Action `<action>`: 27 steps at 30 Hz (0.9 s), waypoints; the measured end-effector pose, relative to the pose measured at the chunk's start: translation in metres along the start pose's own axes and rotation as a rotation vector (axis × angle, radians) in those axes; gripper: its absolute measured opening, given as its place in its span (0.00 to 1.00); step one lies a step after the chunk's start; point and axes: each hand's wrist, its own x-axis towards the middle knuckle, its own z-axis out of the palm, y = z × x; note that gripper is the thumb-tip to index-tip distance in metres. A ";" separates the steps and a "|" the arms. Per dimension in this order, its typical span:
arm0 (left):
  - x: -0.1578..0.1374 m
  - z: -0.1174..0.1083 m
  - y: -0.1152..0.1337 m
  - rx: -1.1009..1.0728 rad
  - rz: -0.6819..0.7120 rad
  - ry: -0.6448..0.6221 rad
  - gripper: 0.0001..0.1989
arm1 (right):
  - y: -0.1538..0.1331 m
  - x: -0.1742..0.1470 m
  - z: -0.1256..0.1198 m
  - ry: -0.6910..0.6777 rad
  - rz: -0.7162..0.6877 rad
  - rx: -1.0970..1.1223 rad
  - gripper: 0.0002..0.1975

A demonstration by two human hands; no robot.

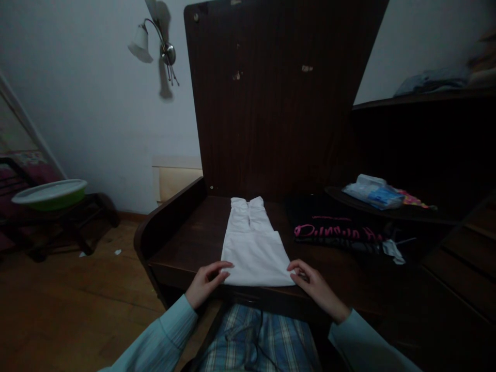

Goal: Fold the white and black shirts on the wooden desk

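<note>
A folded white garment (253,256) lies flat on the dark wooden desk, narrower at the far end and wide along the near edge. Whether it is a shirt or trousers I cannot tell. At its near left corner, my left hand (208,283) pinches the cloth between thumb and fingers. My right hand (313,287) does the same at the near right corner. The cloth's front edge runs straight between both hands, close to the front edge of the desk.
The dark desk (184,243) has a raised left side and a tall back panel (271,113). Dark folded clothing with pink lettering (337,232) lies right of the garment. Beyond it, a plastic packet (374,194) rests on a shelf. A green basin (52,196) stands far left.
</note>
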 end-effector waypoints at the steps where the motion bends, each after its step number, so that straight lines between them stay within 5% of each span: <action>1: -0.002 0.001 -0.001 0.026 0.016 0.013 0.14 | 0.001 0.000 0.001 0.002 -0.005 -0.019 0.09; 9: -0.012 -0.005 -0.001 0.154 0.101 -0.043 0.13 | 0.007 0.002 -0.008 -0.004 -0.092 -0.188 0.08; 14: 0.031 -0.016 0.001 -0.005 -0.127 0.017 0.25 | -0.001 0.040 -0.008 0.035 -0.128 -0.218 0.13; 19: 0.088 -0.005 -0.015 -0.125 -0.373 0.139 0.30 | 0.001 0.096 0.009 0.094 -0.252 -0.478 0.17; 27: 0.102 0.008 -0.034 0.068 -0.057 0.233 0.22 | 0.015 0.121 0.020 0.001 -0.291 -0.670 0.11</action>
